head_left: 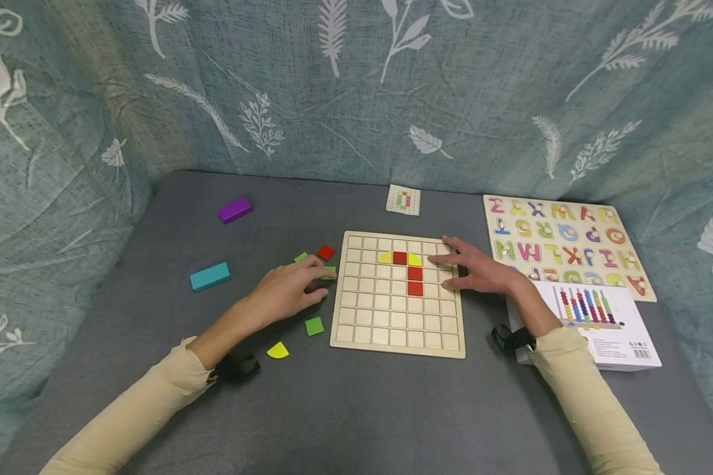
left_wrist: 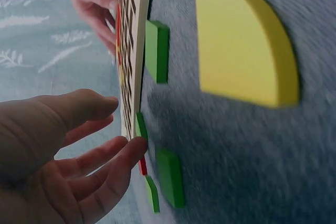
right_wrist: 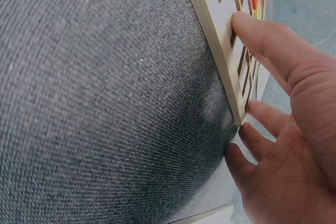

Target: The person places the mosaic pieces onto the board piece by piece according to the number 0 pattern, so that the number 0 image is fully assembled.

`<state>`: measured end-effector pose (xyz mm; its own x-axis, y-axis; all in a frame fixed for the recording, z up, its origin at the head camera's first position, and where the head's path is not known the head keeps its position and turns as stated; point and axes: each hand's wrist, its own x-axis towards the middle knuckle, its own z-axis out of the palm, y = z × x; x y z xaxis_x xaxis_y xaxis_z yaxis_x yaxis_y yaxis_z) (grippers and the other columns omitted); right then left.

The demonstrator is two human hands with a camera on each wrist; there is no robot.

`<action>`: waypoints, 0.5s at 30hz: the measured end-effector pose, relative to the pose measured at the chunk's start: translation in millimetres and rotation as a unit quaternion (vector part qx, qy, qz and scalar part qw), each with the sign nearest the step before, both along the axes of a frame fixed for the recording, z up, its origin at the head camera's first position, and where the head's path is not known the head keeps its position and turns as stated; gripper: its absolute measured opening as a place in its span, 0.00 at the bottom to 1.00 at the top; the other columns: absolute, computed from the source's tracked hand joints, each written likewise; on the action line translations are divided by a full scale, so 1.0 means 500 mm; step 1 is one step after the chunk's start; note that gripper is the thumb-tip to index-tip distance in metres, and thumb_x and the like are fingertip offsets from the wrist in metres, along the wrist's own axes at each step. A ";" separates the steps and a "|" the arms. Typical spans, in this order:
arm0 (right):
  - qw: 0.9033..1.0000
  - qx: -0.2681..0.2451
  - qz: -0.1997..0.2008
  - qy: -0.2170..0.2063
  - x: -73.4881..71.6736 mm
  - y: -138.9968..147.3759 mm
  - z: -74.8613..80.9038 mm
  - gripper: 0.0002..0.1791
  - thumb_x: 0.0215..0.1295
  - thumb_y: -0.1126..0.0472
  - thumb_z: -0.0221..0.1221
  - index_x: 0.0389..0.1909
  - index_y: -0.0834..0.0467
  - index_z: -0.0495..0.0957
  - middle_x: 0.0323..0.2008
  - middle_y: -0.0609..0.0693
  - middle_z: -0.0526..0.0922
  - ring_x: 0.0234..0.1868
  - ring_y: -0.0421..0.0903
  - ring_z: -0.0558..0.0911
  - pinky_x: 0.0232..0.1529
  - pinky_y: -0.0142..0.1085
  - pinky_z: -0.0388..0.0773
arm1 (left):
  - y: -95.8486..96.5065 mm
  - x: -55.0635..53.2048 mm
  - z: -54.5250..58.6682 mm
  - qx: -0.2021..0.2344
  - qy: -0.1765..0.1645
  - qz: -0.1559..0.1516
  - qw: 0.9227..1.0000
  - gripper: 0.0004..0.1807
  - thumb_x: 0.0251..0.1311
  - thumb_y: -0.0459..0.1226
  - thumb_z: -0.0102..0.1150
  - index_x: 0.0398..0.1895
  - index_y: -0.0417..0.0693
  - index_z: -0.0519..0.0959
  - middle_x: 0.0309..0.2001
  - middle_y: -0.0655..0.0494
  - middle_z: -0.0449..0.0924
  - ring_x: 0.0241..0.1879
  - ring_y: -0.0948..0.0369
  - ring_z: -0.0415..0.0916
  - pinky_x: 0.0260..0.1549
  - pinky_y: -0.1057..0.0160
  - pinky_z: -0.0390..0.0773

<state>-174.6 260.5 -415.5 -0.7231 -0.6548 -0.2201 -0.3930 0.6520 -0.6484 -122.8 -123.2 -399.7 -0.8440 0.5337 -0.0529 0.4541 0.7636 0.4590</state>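
A wooden grid board (head_left: 371, 316) lies flat on the table. On it are two yellow quarter-circle tiles (head_left: 385, 257) beside a red square tile (head_left: 400, 258), with two more red square tiles (head_left: 415, 289) in a column below. To the left of the board hovers my left hand (head_left: 288, 287), thumb apart from loosely bent fingers, nothing gripped. Its fingertips are near a green square tile (head_left: 329, 272); whether they touch it I cannot tell. My right hand (head_left: 478, 267) rests on the board's right edge, fingers spread, thumb on the grid.
Loose by the board lie a red tile (head_left: 325, 253), green tiles (head_left: 314, 326) and a yellow quarter-circle (head_left: 277, 350). A pattern card (head_left: 403, 200) lies behind. Purple (head_left: 235, 210) and teal (head_left: 210, 277) blocks sit left; an alphabet puzzle (head_left: 647, 293) and abacus box (head_left: 618, 343) stand right.
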 end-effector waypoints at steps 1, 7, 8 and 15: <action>1.000 0.000 -0.002 -0.002 0.000 0.000 0.000 0.31 0.64 0.64 0.61 0.68 0.64 0.66 0.74 0.71 0.43 0.74 0.71 0.44 0.67 0.66 0.49 | -0.003 -0.002 0.000 -0.002 0.000 0.003 1.000 0.19 0.61 0.38 0.63 0.56 0.50 0.80 0.51 0.53 0.77 0.22 0.65 0.63 0.19 0.66 0.59; 1.000 -0.002 -0.005 -0.011 0.000 -0.001 0.002 0.31 0.64 0.64 0.61 0.68 0.64 0.66 0.75 0.71 0.42 0.74 0.71 0.43 0.67 0.66 0.49 | -0.017 -0.015 0.002 0.000 0.000 0.013 1.000 0.20 0.61 0.38 0.64 0.57 0.48 0.79 0.51 0.51 0.77 0.23 0.65 0.67 0.19 0.67 0.62; 1.000 -0.002 -0.006 -0.012 0.000 -0.001 0.002 0.31 0.64 0.64 0.61 0.68 0.64 0.66 0.75 0.71 0.42 0.74 0.71 0.43 0.67 0.66 0.49 | -0.019 -0.018 0.002 0.002 -0.001 0.014 1.000 0.20 0.61 0.38 0.63 0.58 0.48 0.79 0.51 0.50 0.77 0.23 0.65 0.67 0.19 0.66 0.62; 1.000 -0.002 -0.005 -0.011 -0.001 0.001 0.005 0.31 0.64 0.64 0.61 0.68 0.64 0.66 0.75 0.70 0.42 0.74 0.71 0.43 0.67 0.66 0.50 | -0.026 -0.045 0.006 -0.001 -0.001 0.016 1.000 0.21 0.62 0.37 0.62 0.60 0.48 0.77 0.54 0.49 0.74 0.26 0.62 0.70 0.20 0.66 0.63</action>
<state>-175.0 260.8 -413.2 -0.7241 -0.6493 -0.2326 -0.3730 0.6524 -0.6597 -145.2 -136.1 -396.8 -0.8601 0.5071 -0.0557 0.4291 0.7783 0.4584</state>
